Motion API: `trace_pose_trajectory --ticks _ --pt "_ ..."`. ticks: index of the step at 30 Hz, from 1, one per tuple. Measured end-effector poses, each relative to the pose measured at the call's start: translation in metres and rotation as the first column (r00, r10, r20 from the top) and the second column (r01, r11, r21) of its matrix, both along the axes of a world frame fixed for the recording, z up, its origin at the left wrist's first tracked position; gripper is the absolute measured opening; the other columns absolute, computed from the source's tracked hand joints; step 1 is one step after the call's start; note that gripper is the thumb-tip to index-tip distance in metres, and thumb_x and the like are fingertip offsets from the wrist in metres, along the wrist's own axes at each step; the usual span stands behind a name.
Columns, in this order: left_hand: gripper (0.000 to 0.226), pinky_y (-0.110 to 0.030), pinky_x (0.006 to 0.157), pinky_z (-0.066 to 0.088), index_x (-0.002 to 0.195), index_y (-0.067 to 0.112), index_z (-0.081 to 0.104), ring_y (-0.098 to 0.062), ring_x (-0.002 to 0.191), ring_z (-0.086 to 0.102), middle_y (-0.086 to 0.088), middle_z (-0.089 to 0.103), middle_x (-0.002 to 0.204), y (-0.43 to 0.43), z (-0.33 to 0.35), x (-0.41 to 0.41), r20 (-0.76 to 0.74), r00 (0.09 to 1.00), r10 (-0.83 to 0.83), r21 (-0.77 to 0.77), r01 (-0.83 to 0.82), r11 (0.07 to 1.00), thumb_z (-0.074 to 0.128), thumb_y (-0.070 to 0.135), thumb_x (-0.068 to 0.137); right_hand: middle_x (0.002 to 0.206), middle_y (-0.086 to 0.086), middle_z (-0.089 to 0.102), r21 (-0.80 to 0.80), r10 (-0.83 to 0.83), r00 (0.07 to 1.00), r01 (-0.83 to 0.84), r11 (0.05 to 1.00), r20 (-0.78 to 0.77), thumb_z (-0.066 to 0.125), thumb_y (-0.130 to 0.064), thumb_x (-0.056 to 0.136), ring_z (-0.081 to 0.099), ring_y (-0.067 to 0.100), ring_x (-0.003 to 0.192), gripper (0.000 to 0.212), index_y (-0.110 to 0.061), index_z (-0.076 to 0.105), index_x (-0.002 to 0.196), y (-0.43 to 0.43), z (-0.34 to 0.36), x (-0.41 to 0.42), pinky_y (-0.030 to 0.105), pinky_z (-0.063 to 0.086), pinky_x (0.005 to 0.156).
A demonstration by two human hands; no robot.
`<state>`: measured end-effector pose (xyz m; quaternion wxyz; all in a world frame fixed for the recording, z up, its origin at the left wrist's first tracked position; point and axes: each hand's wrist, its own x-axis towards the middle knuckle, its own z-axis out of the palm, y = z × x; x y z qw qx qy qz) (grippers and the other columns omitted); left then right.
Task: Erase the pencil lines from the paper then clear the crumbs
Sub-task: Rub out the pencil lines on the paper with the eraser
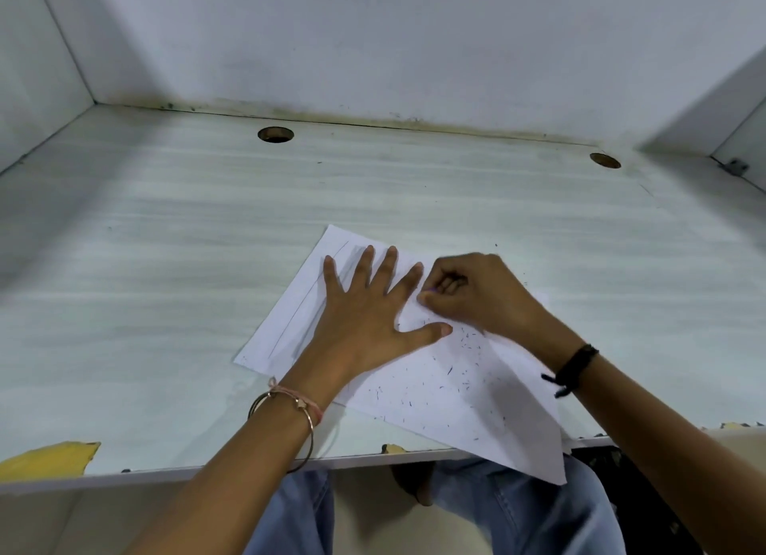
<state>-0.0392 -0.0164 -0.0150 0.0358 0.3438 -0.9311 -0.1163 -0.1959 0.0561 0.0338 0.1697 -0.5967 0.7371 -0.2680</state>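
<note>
Left hand presses the paper with fingers spread flat; right hand pinches a purple eraser onto it.

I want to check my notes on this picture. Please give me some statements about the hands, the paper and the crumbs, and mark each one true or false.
1. The left hand lies flat on the paper, fingers spread. True.
2. The right hand lies flat and open. False: its fingers curl and pinch a small purple thing, likely the eraser.
3. Dark crumbs lie on the paper's near part. True.
4. All pencil lines are gone. False: pencil lines remain near the paper's left edge.
5. The paper lies wholly on the desk. False: one corner overhangs the near edge of the desk.
</note>
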Motion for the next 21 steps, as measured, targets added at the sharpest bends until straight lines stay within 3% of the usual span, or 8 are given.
trace_pose_trajectory --ticks 6,10,14,19,21 --pt "0.091 -0.064 0.110 -0.018 0.153 0.045 -0.006 -0.018 0.147 -0.025 0.006 -0.019 0.162 0.000 0.001 0.001 0.005 1.000 -0.004 0.004 0.004 1.000 0.016 0.089 0.076 0.072 0.010 0.068 -0.083 -0.154 0.988 0.152 0.985 -0.018 0.072 -0.016 0.082 0.054 0.011 0.059 0.012 -0.007 0.068 0.075 -0.014 0.000 -0.018 0.016 0.043 0.053" --pt "0.092 -0.064 0.110 -0.019 0.153 0.045 -0.007 -0.018 0.147 -0.025 0.006 -0.019 0.162 0.000 0.001 0.000 0.004 1.000 -0.002 0.004 0.002 1.000 0.016 0.089 0.075 0.068 0.006 0.068 -0.023 -0.015 1.000 0.014 1.000 -0.003 0.072 -0.015 0.080 0.056 0.008 0.057 0.009 -0.011 0.068 0.073 -0.003 -0.006 0.002 0.022 0.047 0.055" --pt "0.091 -0.065 0.110 -0.019 0.153 0.045 -0.006 -0.019 0.147 -0.024 0.006 -0.019 0.162 0.000 0.000 0.001 -0.001 1.000 -0.008 0.003 0.008 1.000 0.015 0.089 0.076 0.070 0.010 0.066 -0.085 -0.159 0.987 0.157 0.984 -0.024 0.071 -0.017 0.083 0.050 0.011 0.057 0.014 -0.008 0.065 0.074 -0.011 -0.001 -0.022 0.023 0.042 0.055" --pt "0.091 -0.065 0.110 -0.019 0.153 0.045 -0.006 -0.019 0.147 -0.024 0.006 -0.019 0.162 0.000 -0.001 0.000 -0.007 1.000 -0.004 -0.006 0.004 1.000 0.016 0.089 0.076 0.063 -0.001 0.063 -0.021 0.013 1.000 -0.013 1.000 -0.008 0.071 -0.016 0.082 0.050 0.002 0.054 0.012 -0.012 0.065 0.072 0.001 -0.006 0.001 0.014 0.042 0.053" --pt "0.091 -0.065 0.110 -0.018 0.153 0.045 -0.006 -0.019 0.148 -0.024 0.006 -0.018 0.163 0.000 -0.001 0.001 -0.006 1.000 -0.007 -0.006 0.007 1.000 0.016 0.089 0.076 0.066 0.005 0.065 -0.045 -0.017 1.000 0.017 0.999 0.001 0.071 -0.018 0.083 0.049 0.005 0.056 0.014 -0.010 0.065 0.074 -0.004 -0.008 -0.007 0.016 0.041 0.054"
